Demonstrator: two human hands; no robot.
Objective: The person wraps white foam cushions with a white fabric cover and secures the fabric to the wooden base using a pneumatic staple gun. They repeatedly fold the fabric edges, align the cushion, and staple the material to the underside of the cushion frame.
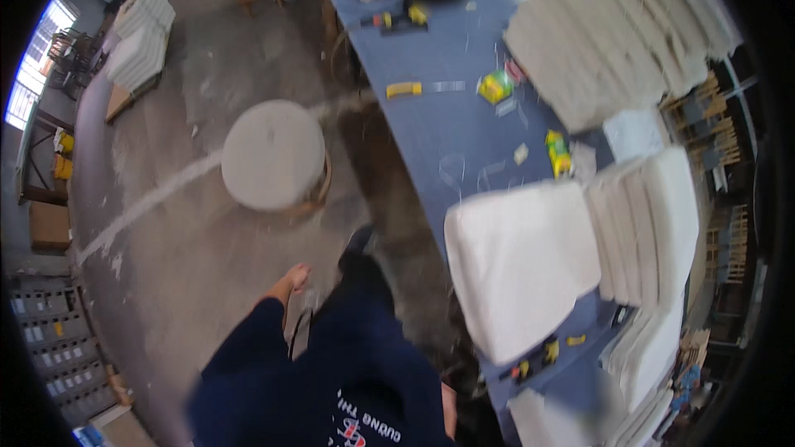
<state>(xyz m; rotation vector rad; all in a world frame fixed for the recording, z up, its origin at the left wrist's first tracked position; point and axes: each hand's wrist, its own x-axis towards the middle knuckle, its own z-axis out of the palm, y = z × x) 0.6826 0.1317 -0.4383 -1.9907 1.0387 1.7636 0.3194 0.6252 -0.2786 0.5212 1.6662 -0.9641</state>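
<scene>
My left hand [298, 276] hangs low in front of my left side, over the floor. Its fingers look curled together, slightly blurred, and no object shows in them. Ahead of it is a round, light-grey padded stool [273, 153], apart from the hand. At my right side only a strip of bare arm [449, 410] shows; the right hand itself is out of sight. Beside me on the blue-covered table [422, 145] lies a white cushion [522, 269] with rounded corners. One dark-shod foot [358, 247] is stepping forward between the stool and the table.
Stacked beige pads [613, 33] fill the table's far right, and more cushions [638, 236] stand behind the white one. Staple-gun-like tools [534, 360] and yellow-green packets [559, 153] lie about. Stacked white pieces [141, 41] and grey bins [54, 339] line the left.
</scene>
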